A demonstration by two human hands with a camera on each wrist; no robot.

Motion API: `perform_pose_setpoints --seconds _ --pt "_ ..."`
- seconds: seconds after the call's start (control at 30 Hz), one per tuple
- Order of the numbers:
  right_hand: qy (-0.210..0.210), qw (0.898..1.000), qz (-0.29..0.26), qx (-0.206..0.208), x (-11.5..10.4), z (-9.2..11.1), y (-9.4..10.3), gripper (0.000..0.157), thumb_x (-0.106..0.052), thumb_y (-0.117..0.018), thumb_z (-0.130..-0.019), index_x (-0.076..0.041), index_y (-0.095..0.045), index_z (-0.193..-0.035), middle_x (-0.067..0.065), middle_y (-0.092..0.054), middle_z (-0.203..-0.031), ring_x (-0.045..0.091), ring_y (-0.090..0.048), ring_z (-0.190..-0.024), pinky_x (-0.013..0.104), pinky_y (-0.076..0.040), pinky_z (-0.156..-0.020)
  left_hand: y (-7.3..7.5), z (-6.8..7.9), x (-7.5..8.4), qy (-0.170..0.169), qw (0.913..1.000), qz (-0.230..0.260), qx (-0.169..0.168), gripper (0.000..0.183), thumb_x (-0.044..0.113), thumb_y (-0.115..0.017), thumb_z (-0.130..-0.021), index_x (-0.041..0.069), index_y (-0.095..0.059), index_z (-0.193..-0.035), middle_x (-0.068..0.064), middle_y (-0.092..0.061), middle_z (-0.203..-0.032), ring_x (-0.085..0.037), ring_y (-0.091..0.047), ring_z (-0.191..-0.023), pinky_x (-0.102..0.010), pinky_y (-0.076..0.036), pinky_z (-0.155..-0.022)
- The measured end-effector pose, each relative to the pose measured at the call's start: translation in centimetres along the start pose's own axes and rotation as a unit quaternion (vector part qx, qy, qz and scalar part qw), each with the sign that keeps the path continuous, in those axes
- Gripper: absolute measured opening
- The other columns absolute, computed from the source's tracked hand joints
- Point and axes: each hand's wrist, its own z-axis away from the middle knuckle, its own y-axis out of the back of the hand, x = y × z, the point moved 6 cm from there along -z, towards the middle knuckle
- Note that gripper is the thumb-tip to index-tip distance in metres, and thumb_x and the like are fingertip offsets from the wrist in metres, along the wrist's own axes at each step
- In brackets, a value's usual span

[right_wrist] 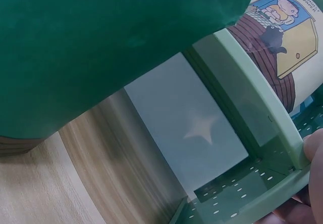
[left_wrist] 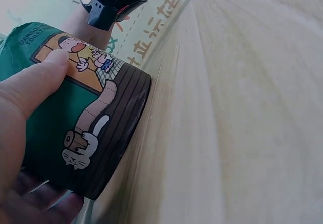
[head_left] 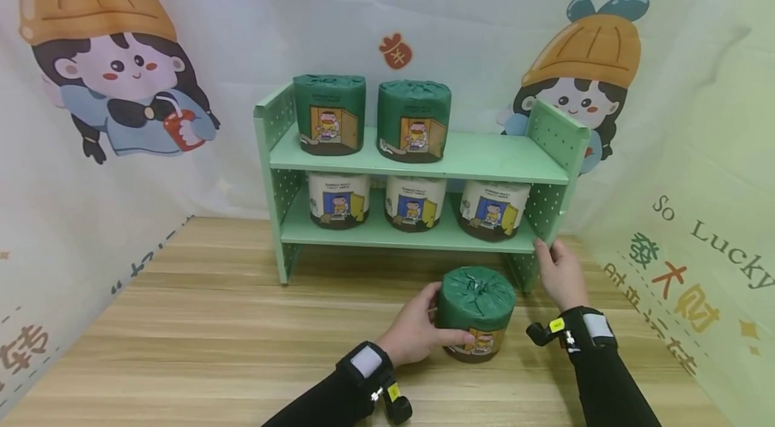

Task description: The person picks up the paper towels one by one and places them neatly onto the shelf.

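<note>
My left hand (head_left: pixel 414 329) grips a green-wrapped toilet paper roll (head_left: pixel 478 299) standing on the wooden table before the shelf. In the left wrist view the thumb (left_wrist: pixel 38 82) lies across its printed picture, and other fingers curl round the far side. My right hand (head_left: pixel 562 272) holds the lower right side of the light green two-tier shelf (head_left: pixel 424 239). The right wrist view has the thumb (right_wrist: pixel 314 153) on the shelf's front edge, with fingers behind the side panel. Two more green rolls, a left one (head_left: pixel 329 114) and a right one (head_left: pixel 414 121), stand on the top tier.
White-wrapped rolls fill the lower tier: one at left (head_left: pixel 339 200), one in the middle (head_left: pixel 416 204) and one at right (head_left: pixel 493 210). The wooden table (head_left: pixel 200 319) runs under the shelf. A printed cloth (head_left: pixel 254 23) with cartoon figures hangs behind and at both sides.
</note>
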Motion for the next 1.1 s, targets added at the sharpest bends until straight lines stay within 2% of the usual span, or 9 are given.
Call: perform_pose_setpoints --seconds 0.13,0.37,0.6,0.7,0.9,1.1 --pt "0.002 1.0 -0.001 0.002 0.07 -0.07 -0.09 0.044 -0.034 -0.041 -0.109 0.001 -0.058 -0.13 0.025 -0.065 -0.104 0.03 -0.054 -0.081 0.037 -0.044 -0.061 0.05 -0.01 -0.01 -0.001 1.0 -0.001 0.003 0.084 0.028 -0.088 -0.077 0.018 -0.04 -0.145 0.007 -0.052 -0.133 -0.018 -0.048 -0.121 -0.047 -0.042 -0.102" --pt "0.002 1.0 -0.011 -0.006 0.17 -0.14 -0.27 0.045 -0.034 -0.039 -0.109 0.001 -0.055 -0.134 0.025 -0.063 -0.114 0.033 -0.057 -0.095 0.046 -0.049 -0.073 0.16 0.01 -0.09 0.007 0.9999 -0.001 0.008 0.083 0.028 -0.089 -0.076 0.022 -0.043 -0.144 0.013 -0.054 -0.129 -0.01 -0.051 -0.116 -0.042 -0.045 -0.099" --pt "0.001 1.0 -0.003 -0.001 0.27 -0.2 -0.07 0.045 -0.034 -0.04 -0.109 0.002 -0.057 -0.131 0.025 -0.064 -0.113 0.031 -0.057 -0.092 0.042 -0.047 -0.069 0.18 -0.04 0.2 -0.011 0.9999 -0.002 0.004 0.08 0.026 -0.089 -0.077 0.02 -0.044 -0.143 0.006 -0.054 -0.131 -0.017 -0.052 -0.117 -0.044 -0.046 -0.098" --pt "-0.001 1.0 -0.004 0.0 0.3 -0.23 -0.07 0.045 -0.033 -0.04 -0.109 0.003 -0.057 -0.13 0.025 -0.063 -0.115 0.032 -0.058 -0.095 0.046 -0.049 -0.071 0.2 -0.05 0.16 -0.011 0.9999 -0.003 0.005 0.08 0.027 -0.089 -0.077 0.02 -0.045 -0.143 0.005 -0.054 -0.131 -0.02 -0.053 -0.116 -0.044 -0.047 -0.097" --pt "-0.002 1.0 -0.012 -0.004 0.26 -0.22 -0.06 0.045 -0.033 -0.041 -0.109 0.003 -0.055 -0.132 0.026 -0.061 -0.12 0.036 -0.057 -0.102 0.056 -0.049 -0.08 0.17 0.01 0.1 -0.003 1.0 -0.004 0.006 0.081 0.032 -0.09 -0.075 0.023 -0.046 -0.143 0.01 -0.055 -0.129 -0.016 -0.055 -0.113 -0.039 -0.05 -0.094" --pt "0.002 1.0 -0.016 -0.002 0.22 -0.22 -0.02 0.044 -0.031 -0.041 -0.109 0.004 -0.056 -0.131 0.026 -0.061 -0.119 0.035 -0.057 -0.101 0.054 -0.05 -0.078 0.16 0.11 0.37 0.0 1.0 0.002 0.006 0.081 0.034 -0.089 -0.075 0.026 -0.046 -0.143 0.011 -0.056 -0.127 -0.014 -0.058 -0.108 -0.036 -0.053 -0.088"
